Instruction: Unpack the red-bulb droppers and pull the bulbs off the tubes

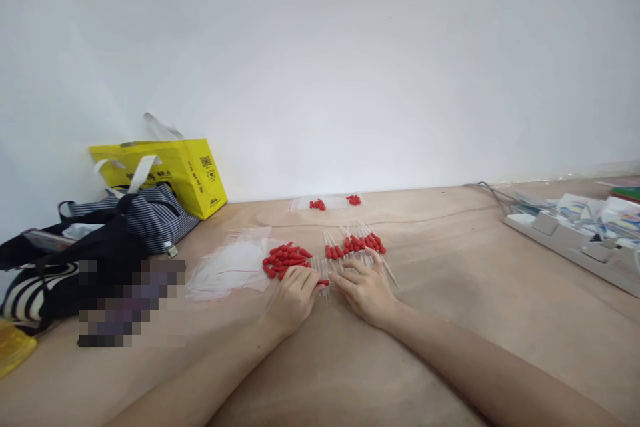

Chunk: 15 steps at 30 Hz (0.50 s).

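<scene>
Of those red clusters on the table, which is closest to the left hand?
The loose red heap beside the clear bags, at the left hand; the red-tipped tubes lie by the right hand, and two small red clusters sit near the wall.

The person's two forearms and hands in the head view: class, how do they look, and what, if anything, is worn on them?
The bare left hand and bare right hand show no gloves, rings or watches. The left forearm and right forearm are slender, with no sleeves visible. Fingernail details are too small to tell.
</scene>
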{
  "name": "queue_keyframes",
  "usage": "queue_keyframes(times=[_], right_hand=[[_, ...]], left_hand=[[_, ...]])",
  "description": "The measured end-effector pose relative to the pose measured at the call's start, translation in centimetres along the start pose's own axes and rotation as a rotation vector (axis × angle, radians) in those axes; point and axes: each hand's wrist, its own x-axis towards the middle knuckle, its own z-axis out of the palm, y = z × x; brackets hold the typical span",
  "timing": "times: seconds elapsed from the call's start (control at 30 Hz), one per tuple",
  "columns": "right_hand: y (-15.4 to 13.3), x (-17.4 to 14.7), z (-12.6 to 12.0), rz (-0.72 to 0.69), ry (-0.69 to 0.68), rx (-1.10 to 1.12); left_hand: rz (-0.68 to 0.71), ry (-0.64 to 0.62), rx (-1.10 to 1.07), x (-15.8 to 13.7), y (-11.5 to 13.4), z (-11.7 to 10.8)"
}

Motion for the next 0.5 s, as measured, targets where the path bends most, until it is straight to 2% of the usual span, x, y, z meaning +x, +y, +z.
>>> queue_keyframes(times=[0.33,0.5], right_hand=[[0.2,-0.23,-0.29,-0.02,0.019,-0.034],[0.13,-0.21,-0.79,-0.081,0.02,-0.06]], left_hand=[[0.056,0.026,0.006,0.0,0.0,-0.03],[0.07,0.021,0.007,-0.2,-0.02,-0.08]])
